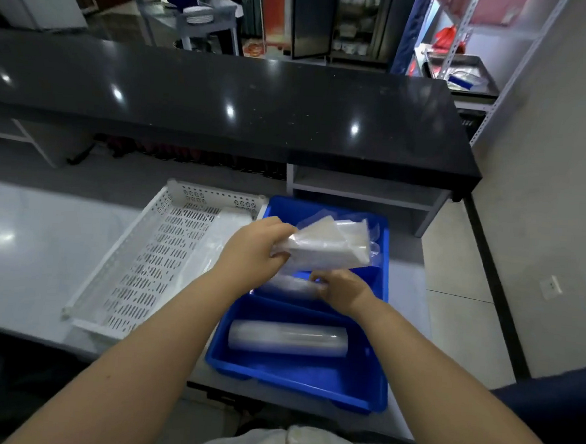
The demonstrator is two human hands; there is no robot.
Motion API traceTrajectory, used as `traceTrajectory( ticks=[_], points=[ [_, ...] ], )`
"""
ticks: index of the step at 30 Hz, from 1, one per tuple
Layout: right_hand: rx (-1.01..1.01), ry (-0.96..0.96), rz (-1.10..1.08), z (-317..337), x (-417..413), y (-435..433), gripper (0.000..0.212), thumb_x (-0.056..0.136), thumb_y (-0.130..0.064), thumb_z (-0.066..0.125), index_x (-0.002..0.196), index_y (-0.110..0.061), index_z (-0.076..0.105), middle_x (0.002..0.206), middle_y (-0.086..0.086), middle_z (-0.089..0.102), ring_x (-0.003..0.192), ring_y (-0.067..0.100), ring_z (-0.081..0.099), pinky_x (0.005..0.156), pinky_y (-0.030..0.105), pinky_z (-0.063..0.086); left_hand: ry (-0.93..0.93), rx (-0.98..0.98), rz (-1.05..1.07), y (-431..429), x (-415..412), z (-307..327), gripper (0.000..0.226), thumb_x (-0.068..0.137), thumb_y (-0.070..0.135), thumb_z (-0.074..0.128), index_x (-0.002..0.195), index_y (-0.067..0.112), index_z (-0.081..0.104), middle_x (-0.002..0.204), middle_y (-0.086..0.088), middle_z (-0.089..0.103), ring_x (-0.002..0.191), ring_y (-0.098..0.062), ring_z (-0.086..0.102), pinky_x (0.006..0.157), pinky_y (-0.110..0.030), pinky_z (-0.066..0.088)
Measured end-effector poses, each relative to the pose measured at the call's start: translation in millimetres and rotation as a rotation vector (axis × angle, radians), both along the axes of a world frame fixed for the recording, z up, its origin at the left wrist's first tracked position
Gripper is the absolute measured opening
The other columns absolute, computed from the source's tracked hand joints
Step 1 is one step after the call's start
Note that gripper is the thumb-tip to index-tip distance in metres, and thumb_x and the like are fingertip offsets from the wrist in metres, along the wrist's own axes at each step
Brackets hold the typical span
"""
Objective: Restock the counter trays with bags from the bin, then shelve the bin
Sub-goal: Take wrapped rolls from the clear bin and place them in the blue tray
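Left hand (pixel 252 250) gripping bags (pixel 331 248) over blue tray (pixel 382 248)

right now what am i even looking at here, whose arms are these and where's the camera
This is one picture from a camera worn on a person's head, looking down at their own bare arms; there is no robot. The left hand grips a stack of clear plastic bags above the far blue tray. The right hand reaches to a roll of bags lying in that tray. A nearer blue tray holds another clear roll. To the left sits a white perforated bin on the grey counter.
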State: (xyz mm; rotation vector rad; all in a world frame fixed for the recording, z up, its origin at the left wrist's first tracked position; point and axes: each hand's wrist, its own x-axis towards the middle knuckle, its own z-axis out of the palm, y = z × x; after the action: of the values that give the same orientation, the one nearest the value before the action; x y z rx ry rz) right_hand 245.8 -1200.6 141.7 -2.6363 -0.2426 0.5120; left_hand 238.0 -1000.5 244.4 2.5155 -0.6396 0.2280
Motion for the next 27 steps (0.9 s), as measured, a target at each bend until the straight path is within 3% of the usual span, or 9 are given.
traceTrajectory(
  ticks=[5, 11, 15, 21, 27],
  points=[
    [-0.068, -0.021, 0.018, -5, -10, 1, 0.028, 0.091, -0.032, 0.054, 0.119, -0.032, 0.054, 0.116, 0.002, 0.062, 0.101, 0.024, 0.057, 0.076, 0.033, 0.046, 0.010, 0.007, -0.002, -18, 7, 1, 0.029, 0.081, 0.011, 0.067, 0.110, 0.018, 0.065, 0.095, 0.003, 0.059, 0.090, -0.019, 0.055, 0.074, -0.033, 0.046],
    [-0.075, -0.097, 0.054, -3, -14, 2, 0.033, 0.092, -0.031, 0.056, 0.124, -0.028, 0.055, 0.119, 0.004, 0.053, 0.109, 0.025, 0.049, 0.086, 0.037, 0.047, 0.000, 0.035, 0.012, -20, 12, -3, 0.029, 0.082, 0.014, 0.068, 0.111, 0.018, 0.065, 0.096, 0.003, 0.059, 0.090, -0.020, 0.056, 0.073, -0.028, 0.042],
    [-0.105, -0.090, 0.103, 3, -18, -4, 0.024, 0.093, -0.033, 0.051, 0.116, -0.030, 0.056, 0.110, 0.003, 0.057, 0.100, 0.029, 0.052, 0.081, 0.039, 0.049, 0.020, 0.058, 0.009, -24, 15, -5, 0.029, 0.085, 0.017, 0.066, 0.113, 0.021, 0.063, 0.099, 0.003, 0.059, 0.092, -0.020, 0.055, 0.075, -0.034, 0.047],
    [0.001, -0.433, 0.058, 9, -46, -28, 0.038, 0.086, -0.025, 0.064, 0.123, -0.026, 0.057, 0.123, 0.001, 0.060, 0.112, 0.023, 0.052, 0.092, 0.036, 0.047, 0.049, 0.099, -0.011, -34, 22, -8, 0.029, 0.087, 0.019, 0.063, 0.115, 0.023, 0.061, 0.100, 0.003, 0.057, 0.093, -0.020, 0.054, 0.072, -0.031, 0.043],
    [0.081, -0.688, -0.046, 33, -68, -68, 0.022, 0.075, -0.012, 0.077, 0.096, -0.013, 0.069, 0.093, 0.004, 0.070, 0.083, 0.025, 0.062, 0.072, 0.039, 0.054, 0.150, 0.157, -0.056, -44, 24, -16, 0.034, 0.089, 0.021, 0.061, 0.123, 0.023, 0.059, 0.115, 0.003, 0.059, 0.104, -0.020, 0.055, 0.080, -0.029, 0.042]
  ],
)
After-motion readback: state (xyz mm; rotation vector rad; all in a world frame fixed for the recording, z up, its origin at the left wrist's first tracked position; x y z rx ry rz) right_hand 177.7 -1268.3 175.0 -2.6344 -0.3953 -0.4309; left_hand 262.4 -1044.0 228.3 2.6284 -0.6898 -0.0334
